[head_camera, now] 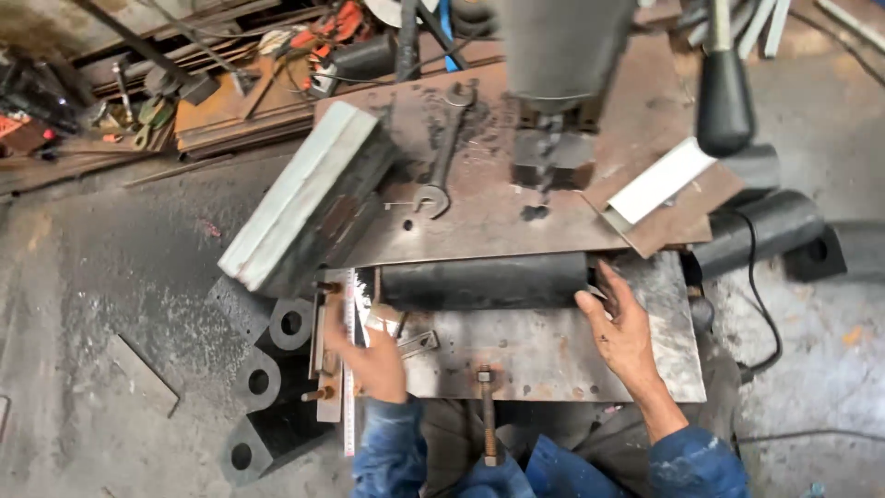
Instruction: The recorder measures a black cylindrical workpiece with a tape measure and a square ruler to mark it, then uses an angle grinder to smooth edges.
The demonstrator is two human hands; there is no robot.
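While the black cylindrical roller (484, 281) lies across the steel plate (562, 355) below the drill bit (550, 152), its end is steadied by the open right hand (619, 330); a steel ruler (349, 369) is pinched in the left hand (373, 355).

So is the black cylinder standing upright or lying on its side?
Lying on its side: the black cylinder stretches lengthwise across the metal plate, right hand at its end.

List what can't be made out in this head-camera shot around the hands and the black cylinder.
- Left hand: its fingertips, hidden by its own back; grip on the ruler unclear.
- Black cylinder: its underside and right end, hidden by the right hand.
- Drill bit: its tip is dark and blurred.
- Drill press head: cut off by the top edge.
- Ruler markings: too small.
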